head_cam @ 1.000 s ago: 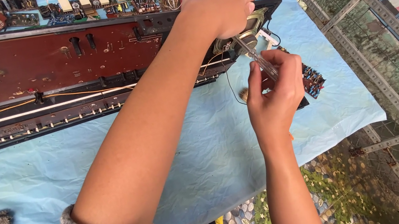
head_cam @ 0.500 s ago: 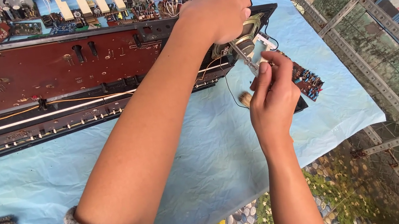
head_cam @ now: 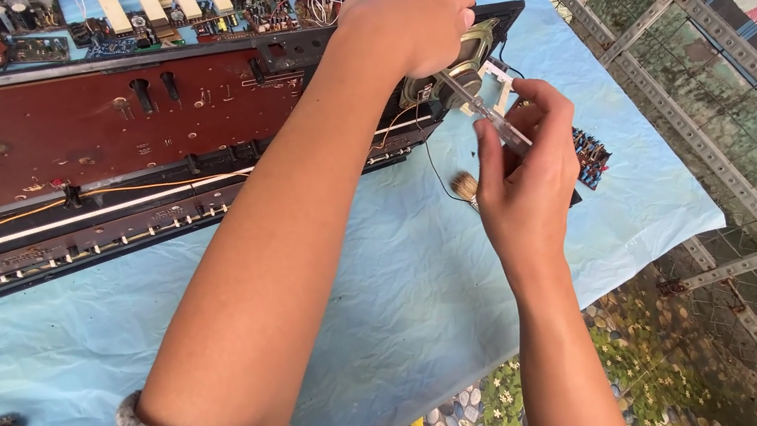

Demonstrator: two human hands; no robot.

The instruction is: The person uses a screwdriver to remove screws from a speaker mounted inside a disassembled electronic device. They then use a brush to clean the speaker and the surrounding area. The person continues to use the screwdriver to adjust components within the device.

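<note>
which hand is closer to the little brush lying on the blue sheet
Right. The right hand, holding a clear-handled screwdriver, sits just beside the brush. The left hand is farther up, resting on the end of the opened keyboard case.

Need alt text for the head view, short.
Seen from above, the right hand holds a screwdriver to a speaker at the end of an opened keyboard case; the left hand steadies that end. Everything lies on a blue sheet.

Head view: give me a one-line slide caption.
Left hand steadies the opened keyboard chassis on a blue sheet while the right hand works a screwdriver at its speaker.
</note>
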